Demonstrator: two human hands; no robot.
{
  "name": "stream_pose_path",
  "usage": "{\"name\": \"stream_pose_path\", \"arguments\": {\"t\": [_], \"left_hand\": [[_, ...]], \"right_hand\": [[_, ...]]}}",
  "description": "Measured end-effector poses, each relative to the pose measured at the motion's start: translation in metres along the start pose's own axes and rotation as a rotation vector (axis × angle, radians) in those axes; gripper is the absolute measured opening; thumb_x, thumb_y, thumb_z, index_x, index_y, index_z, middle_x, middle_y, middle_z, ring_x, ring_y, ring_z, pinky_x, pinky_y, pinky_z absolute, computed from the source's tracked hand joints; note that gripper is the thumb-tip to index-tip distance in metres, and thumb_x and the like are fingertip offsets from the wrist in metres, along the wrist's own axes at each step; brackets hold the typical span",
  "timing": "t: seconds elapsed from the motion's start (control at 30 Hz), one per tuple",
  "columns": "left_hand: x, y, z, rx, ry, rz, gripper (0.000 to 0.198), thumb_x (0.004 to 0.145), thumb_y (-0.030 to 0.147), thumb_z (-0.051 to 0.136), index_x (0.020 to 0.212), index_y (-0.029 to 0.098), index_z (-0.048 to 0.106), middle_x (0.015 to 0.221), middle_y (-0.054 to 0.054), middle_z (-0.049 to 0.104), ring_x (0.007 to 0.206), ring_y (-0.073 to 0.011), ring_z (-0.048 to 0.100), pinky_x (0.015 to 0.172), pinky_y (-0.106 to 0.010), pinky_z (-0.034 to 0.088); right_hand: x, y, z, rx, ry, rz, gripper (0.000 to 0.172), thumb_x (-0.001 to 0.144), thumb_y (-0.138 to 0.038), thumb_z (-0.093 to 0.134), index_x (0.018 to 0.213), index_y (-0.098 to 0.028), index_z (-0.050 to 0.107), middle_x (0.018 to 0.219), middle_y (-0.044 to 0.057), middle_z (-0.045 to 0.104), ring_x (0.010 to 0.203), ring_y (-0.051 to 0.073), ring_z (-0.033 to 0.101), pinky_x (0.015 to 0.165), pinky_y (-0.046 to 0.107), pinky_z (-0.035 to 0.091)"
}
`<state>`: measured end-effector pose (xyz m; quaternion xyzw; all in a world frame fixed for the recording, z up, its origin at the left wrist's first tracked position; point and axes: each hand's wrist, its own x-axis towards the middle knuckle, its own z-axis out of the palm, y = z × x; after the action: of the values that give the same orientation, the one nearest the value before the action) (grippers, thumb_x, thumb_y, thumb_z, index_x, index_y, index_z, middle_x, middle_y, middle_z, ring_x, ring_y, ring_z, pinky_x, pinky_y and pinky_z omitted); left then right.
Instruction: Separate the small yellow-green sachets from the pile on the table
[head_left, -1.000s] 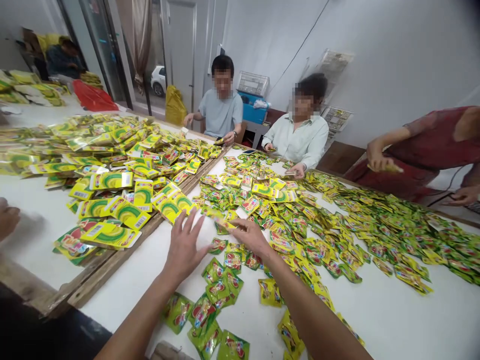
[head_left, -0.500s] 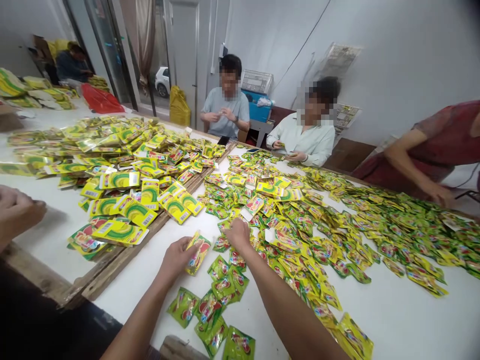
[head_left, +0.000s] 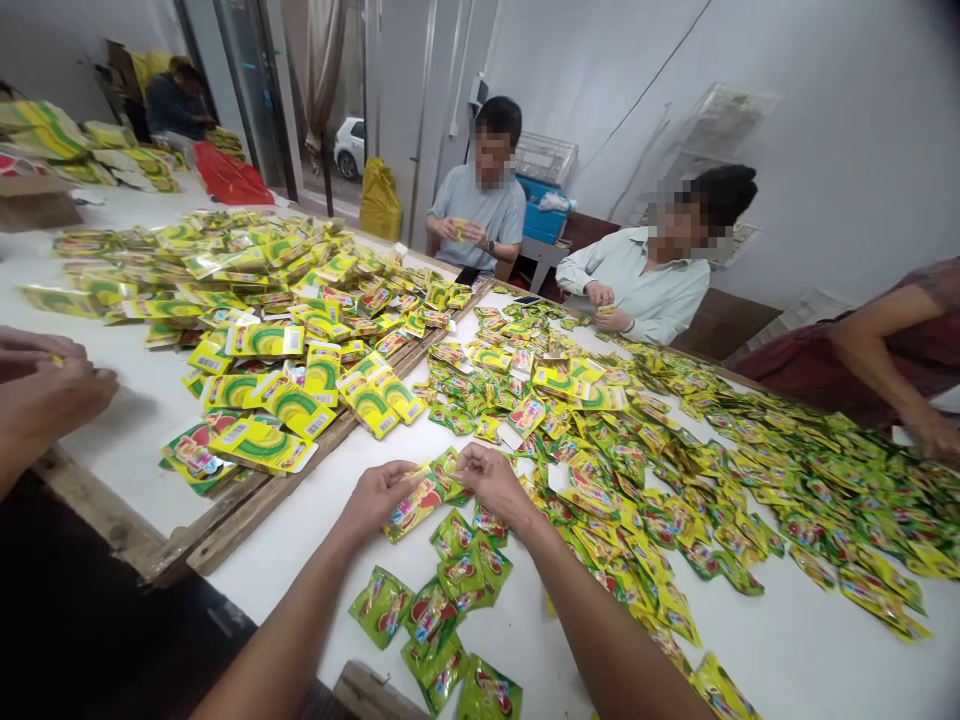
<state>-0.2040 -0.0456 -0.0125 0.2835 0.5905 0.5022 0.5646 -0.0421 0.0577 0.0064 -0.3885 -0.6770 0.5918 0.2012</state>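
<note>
My left hand (head_left: 381,497) is closed on a small yellow carton (head_left: 417,508) with a watermelon picture, held tilted above the white table. In the fingers of my right hand (head_left: 491,483) is a green sachet (head_left: 448,474), at the carton's upper right end. I cannot make out whether the sachet's tip is inside the carton. Below my hands, several loose green sachets (head_left: 431,610) lie on the tabletop. A large spread of green and yellow sachets (head_left: 637,500) reaches away to the right, with a few cartons (head_left: 525,415) on top.
A heap of yellow cartons (head_left: 262,340) covers the left side, beyond a wooden strip (head_left: 315,465). Another person's hands (head_left: 60,380) are at the left edge. Two people (head_left: 480,210) sit across the table, and a person's arm (head_left: 889,370) reaches in at right.
My right hand has picked up a green sachet from the spread and brought it left to the carton. My left hand still holds the carton. The view has shifted slightly.
</note>
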Motion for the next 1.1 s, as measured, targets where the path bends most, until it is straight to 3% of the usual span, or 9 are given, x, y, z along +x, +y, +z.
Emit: {"name": "stream_pose_path", "arguments": {"t": [0.17, 0.27, 0.37, 0.47, 0.57, 0.7, 0.83, 0.93, 1.1], "left_hand": [[-0.005, 0.004, 0.005, -0.068, 0.013, -0.030, 0.049, 0.058, 0.050, 0.076, 0.089, 0.014, 0.064, 0.076, -0.004, 0.071, 0.065, -0.0171, 0.063, 0.059, -0.025, 0.045], [-0.005, 0.005, 0.007, -0.093, 0.040, -0.050, 0.050, 0.057, 0.050, 0.076, 0.090, 0.015, 0.062, 0.074, -0.003, 0.071, 0.065, -0.0177, 0.064, 0.059, -0.026, 0.046], [-0.004, 0.005, 0.007, -0.080, 0.032, -0.051, 0.050, 0.058, 0.051, 0.075, 0.090, 0.015, 0.062, 0.074, -0.004, 0.071, 0.065, -0.0173, 0.064, 0.059, -0.025, 0.045], [-0.001, 0.004, 0.007, -0.074, 0.065, -0.046, 0.052, 0.058, 0.052, 0.074, 0.092, 0.015, 0.060, 0.070, -0.002, 0.069, 0.061, -0.0160, 0.062, 0.055, -0.024, 0.043], [0.001, 0.001, 0.007, -0.064, 0.081, -0.028, 0.051, 0.060, 0.051, 0.073, 0.092, 0.014, 0.060, 0.067, -0.002, 0.067, 0.059, -0.0154, 0.061, 0.055, -0.024, 0.042], [0.004, -0.003, 0.006, -0.015, 0.088, 0.012, 0.050, 0.061, 0.052, 0.071, 0.090, 0.013, 0.060, 0.063, -0.001, 0.064, 0.053, -0.0127, 0.055, 0.051, -0.023, 0.039], [0.006, -0.007, 0.005, 0.077, 0.097, 0.032, 0.049, 0.064, 0.054, 0.068, 0.090, 0.013, 0.060, 0.063, -0.001, 0.064, 0.053, -0.0129, 0.055, 0.051, -0.023, 0.039], [0.006, -0.009, 0.005, 0.115, 0.079, 0.048, 0.046, 0.066, 0.053, 0.068, 0.090, 0.014, 0.061, 0.069, -0.002, 0.066, 0.059, -0.0143, 0.058, 0.054, -0.024, 0.041], [0.002, -0.005, 0.005, 0.022, -0.003, 0.049, 0.046, 0.065, 0.051, 0.070, 0.092, 0.015, 0.062, 0.077, -0.003, 0.069, 0.066, -0.0161, 0.061, 0.058, -0.025, 0.044]], "right_hand": [[-0.003, -0.004, 0.001, -0.132, -0.027, -0.030, 0.025, 0.069, -0.041, 0.064, 0.076, -0.018, 0.056, 0.064, -0.005, 0.049, 0.057, 0.009, 0.041, 0.055, 0.022, 0.033], [0.006, -0.003, -0.006, -0.233, 0.134, -0.040, 0.034, 0.079, -0.046, 0.052, 0.100, -0.019, 0.057, 0.085, 0.001, 0.060, 0.070, 0.013, 0.052, 0.066, 0.026, 0.042], [0.024, 0.003, -0.025, -0.640, 0.298, -0.020, 0.037, 0.084, -0.034, 0.043, 0.115, -0.016, 0.053, 0.110, 0.011, 0.061, 0.101, 0.023, 0.053, 0.087, 0.038, 0.039], [0.039, 0.013, -0.042, -1.077, 0.133, -0.056, 0.044, 0.075, -0.014, 0.047, 0.119, -0.015, 0.053, 0.126, 0.016, 0.054, 0.123, 0.029, 0.039, 0.100, 0.049, 0.023], [0.039, 0.023, -0.045, -1.162, 0.014, -0.107, 0.035, 0.074, -0.006, 0.041, 0.101, -0.015, 0.062, 0.108, 0.015, 0.063, 0.114, 0.026, 0.046, 0.103, 0.049, 0.016], [0.023, 0.030, -0.036, -0.990, 0.090, -0.120, 0.034, 0.083, -0.012, 0.033, 0.101, -0.017, 0.061, 0.098, 0.011, 0.064, 0.104, 0.023, 0.052, 0.099, 0.043, 0.028], [0.007, 0.017, -0.032, -0.480, 0.219, -0.018, 0.037, 0.087, -0.032, 0.036, 0.121, -0.021, 0.045, 0.112, 0.007, 0.058, 0.080, 0.017, 0.061, 0.073, 0.032, 0.046], [0.001, -0.003, -0.030, -0.164, 0.081, 0.028, 0.034, 0.079, -0.043, 0.051, 0.106, -0.023, 0.049, 0.099, 0.003, 0.058, 0.063, 0.014, 0.057, 0.059, 0.028, 0.046], [0.003, -0.019, -0.025, -0.053, -0.134, 0.111, 0.033, 0.064, -0.043, 0.067, 0.083, -0.020, 0.053, 0.071, -0.002, 0.055, 0.058, 0.012, 0.049, 0.051, 0.023, 0.038]]}}
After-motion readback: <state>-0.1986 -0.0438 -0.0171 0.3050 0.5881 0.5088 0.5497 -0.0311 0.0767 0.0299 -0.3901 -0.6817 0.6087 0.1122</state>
